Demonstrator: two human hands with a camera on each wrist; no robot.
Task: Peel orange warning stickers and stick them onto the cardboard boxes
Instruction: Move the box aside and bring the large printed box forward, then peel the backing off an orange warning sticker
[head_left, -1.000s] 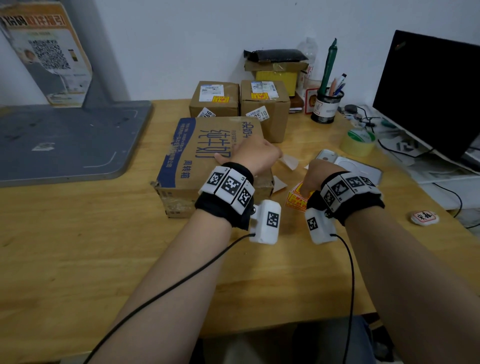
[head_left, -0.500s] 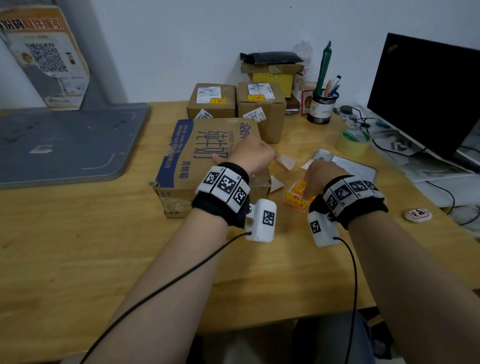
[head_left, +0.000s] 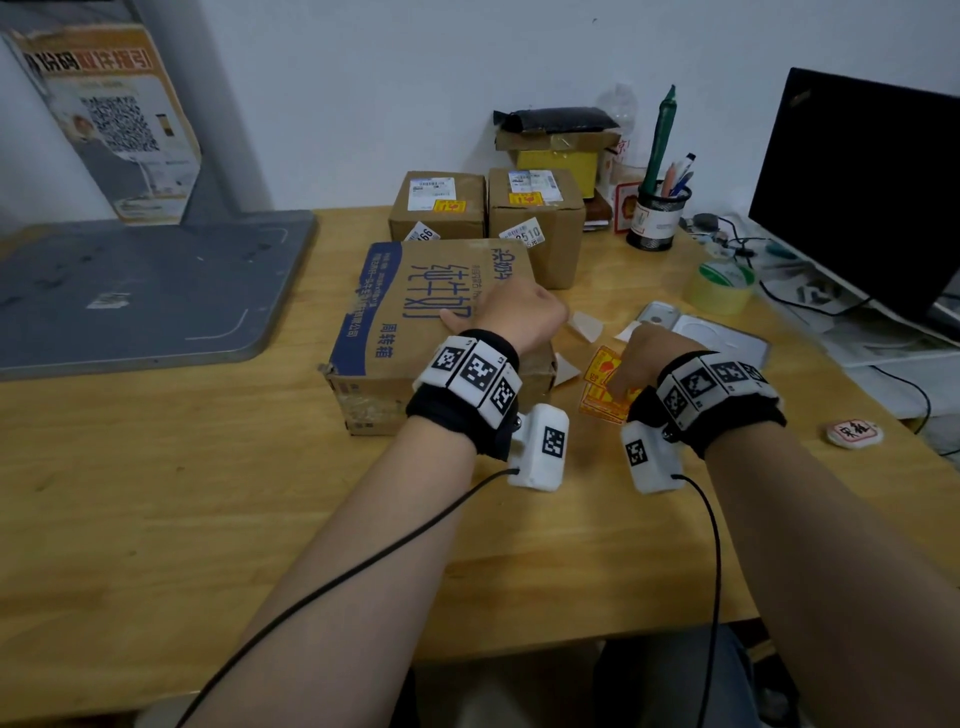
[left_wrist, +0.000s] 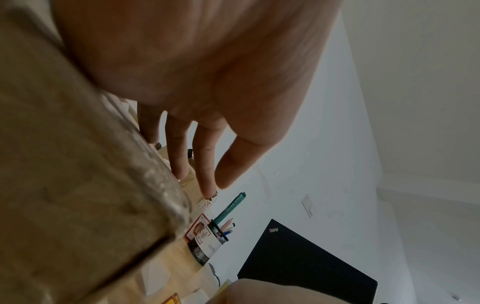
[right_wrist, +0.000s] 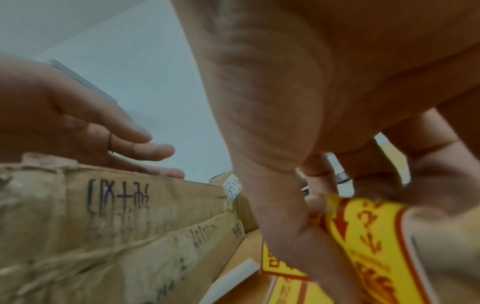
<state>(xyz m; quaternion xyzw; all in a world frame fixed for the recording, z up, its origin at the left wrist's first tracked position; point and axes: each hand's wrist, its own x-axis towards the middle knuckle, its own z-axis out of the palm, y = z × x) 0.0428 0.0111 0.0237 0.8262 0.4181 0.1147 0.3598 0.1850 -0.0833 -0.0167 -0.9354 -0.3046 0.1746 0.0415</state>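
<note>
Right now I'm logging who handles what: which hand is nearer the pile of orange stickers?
Right. The right hand is down on the sticker pile, pinching one sticker. The left hand lies flat on the big cardboard box beside the pile.

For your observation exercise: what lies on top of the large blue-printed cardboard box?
Only the person's left hand, fingers straight, rests on the large blue-printed cardboard box. No orange sticker shows there; the patch beneath the hand is hidden.
</note>
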